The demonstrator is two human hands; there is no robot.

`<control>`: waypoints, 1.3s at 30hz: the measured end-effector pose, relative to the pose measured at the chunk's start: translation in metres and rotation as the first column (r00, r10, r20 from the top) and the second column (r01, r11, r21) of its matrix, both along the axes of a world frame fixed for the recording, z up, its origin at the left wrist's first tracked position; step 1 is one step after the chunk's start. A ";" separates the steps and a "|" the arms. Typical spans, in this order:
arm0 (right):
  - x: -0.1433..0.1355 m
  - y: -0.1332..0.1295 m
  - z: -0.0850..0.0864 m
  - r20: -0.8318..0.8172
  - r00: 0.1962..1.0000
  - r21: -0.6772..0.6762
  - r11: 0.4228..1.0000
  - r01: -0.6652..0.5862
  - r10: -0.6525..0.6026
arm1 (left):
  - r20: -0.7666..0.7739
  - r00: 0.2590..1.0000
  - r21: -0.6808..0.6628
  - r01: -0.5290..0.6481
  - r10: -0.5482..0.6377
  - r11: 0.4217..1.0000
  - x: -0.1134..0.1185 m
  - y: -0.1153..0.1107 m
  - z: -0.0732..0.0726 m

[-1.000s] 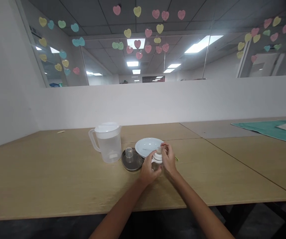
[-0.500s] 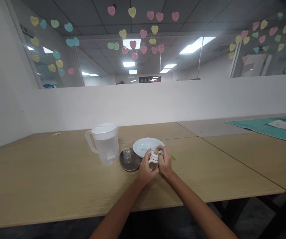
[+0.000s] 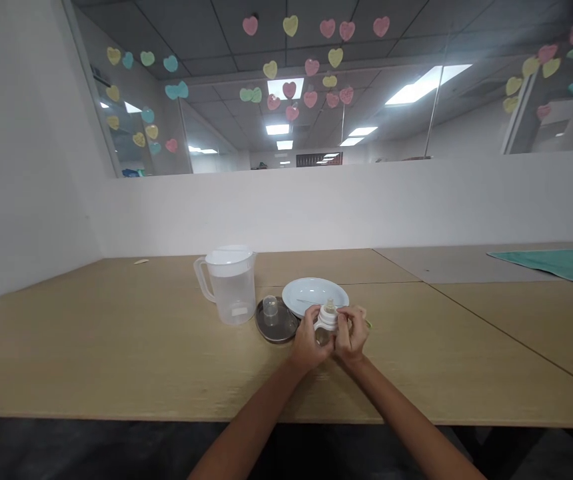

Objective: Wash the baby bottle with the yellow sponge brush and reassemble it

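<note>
Left hand [image 3: 310, 341] grasps bottle [image 3: 327, 319]; right hand [image 3: 350, 337] curled against its side, grip unclear. Plate [image 3: 314, 287] beyond both; cup [image 3: 270, 310] on tray [image 3: 284, 328], leftward.

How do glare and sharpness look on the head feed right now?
Head view throughout: ceiling lights burn out to white; the bowl carries small highlights; the bottle looks soft, its clear body hard to read between left hand and right hand.

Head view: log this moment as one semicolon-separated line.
left hand: grips bottle; right hand: at bottle's right side; bottle: upright, teat uncovered; dark tray: bears clear cap; white bowl: beyond bottle; pitcher: left of tray
</note>
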State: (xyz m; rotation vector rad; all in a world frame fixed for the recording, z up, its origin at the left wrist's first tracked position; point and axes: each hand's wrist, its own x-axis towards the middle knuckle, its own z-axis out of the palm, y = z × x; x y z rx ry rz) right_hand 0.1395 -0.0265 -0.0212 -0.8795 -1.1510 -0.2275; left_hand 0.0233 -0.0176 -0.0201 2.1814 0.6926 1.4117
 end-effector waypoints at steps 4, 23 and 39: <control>-0.005 0.008 -0.001 -0.295 0.952 -0.066 0.992 -0.110 0.086 | 0.019 1.000 -0.020 0.001 -0.001 1.000 0.001 -0.001 0.002; 0.006 0.016 -0.013 -0.069 0.982 0.146 0.976 -0.162 0.174 | 0.000 1.000 0.013 0.017 -0.017 1.000 0.000 -0.002 0.004; 0.011 0.010 0.003 0.172 0.966 -0.173 0.972 -0.161 0.191 | -0.017 1.000 -0.026 0.014 -0.014 1.000 0.002 0.002 -0.001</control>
